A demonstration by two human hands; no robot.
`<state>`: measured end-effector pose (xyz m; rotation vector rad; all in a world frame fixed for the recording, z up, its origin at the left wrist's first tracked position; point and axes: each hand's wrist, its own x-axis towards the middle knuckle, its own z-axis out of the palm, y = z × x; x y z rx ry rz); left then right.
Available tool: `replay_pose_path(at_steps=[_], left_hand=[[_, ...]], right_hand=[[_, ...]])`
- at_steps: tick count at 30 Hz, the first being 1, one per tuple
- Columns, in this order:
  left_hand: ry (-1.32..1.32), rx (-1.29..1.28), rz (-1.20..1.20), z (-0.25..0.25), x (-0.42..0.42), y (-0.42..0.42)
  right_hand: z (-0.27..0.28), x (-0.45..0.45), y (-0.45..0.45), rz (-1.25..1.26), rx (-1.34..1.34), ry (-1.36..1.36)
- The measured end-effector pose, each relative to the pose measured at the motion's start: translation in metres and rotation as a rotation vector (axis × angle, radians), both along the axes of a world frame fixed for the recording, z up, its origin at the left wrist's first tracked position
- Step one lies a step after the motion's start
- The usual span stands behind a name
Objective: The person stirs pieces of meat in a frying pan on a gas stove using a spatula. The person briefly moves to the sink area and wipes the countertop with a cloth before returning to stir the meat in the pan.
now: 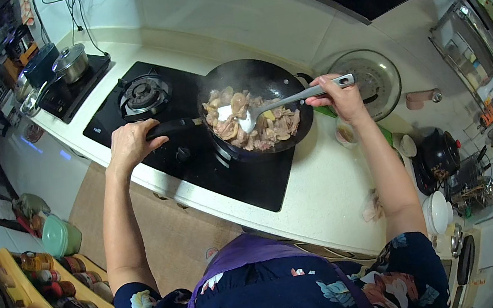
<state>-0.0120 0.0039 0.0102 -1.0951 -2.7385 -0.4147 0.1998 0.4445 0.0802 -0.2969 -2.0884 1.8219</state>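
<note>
My left hand point(132, 143) grips the black handle point(173, 127) of a dark wok point(257, 74) on the right burner of a black gas hob point(252, 187). Pieces of pale browned meat point(277, 130) with a few yellowish slices lie in the wok, and a little steam rises. My right hand point(337, 98) holds a metal spatula point(291, 99) by the end of its handle. Its bright blade rests among the meat, with a piece lying over or against it. Part of the blade is hidden by the meat.
The left burner point(144, 95) holds no pan. Beyond it, a lidded steel saucepan point(70, 65) sits on an induction plate point(66, 98). A large glass lid point(374, 83) leans at the wall on the right. A black pot point(437, 154) and white bowls point(437, 212) stand farther right.
</note>
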Motion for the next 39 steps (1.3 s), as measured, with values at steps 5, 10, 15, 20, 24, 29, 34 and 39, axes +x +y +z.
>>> replay_pose_path(at_steps=[5, 10, 15, 20, 24, 29, 34, 39], left_hand=[[0.018, 0.002, 0.003, -0.005, -0.002, -0.001], [0.026, 0.046, -0.015, -0.005, 0.001, -0.006], [-0.018, 0.015, 0.006, -0.001, 0.002, -0.001], [0.030, 0.053, -0.005, -0.006, 0.002, -0.003], [0.041, 0.055, -0.001, -0.004, 0.003, -0.004], [0.064, 0.058, -0.004, -0.003, 0.002, -0.006], [0.006, 0.049, 0.021, -0.004, 0.000, 0.003], [0.006, 0.037, 0.049, -0.005, 0.003, 0.000]], right_hand=[[-0.008, 0.010, -0.091, 0.057, 0.558, 0.218], [-0.029, 0.013, -0.155, 0.161, 1.166, 0.420], [-0.055, 0.011, -0.134, 0.113, 1.343, 0.341], [-0.054, 0.045, -0.099, 0.107, 1.369, 0.238], [-0.017, 0.073, -0.096, 0.048, 1.316, 0.333], [-0.019, 0.038, -0.065, -0.083, 1.333, 0.464], [-0.051, 0.008, -0.049, -0.078, 1.199, 0.439], [-0.060, 0.035, -0.075, 0.033, 1.230, 0.449]])
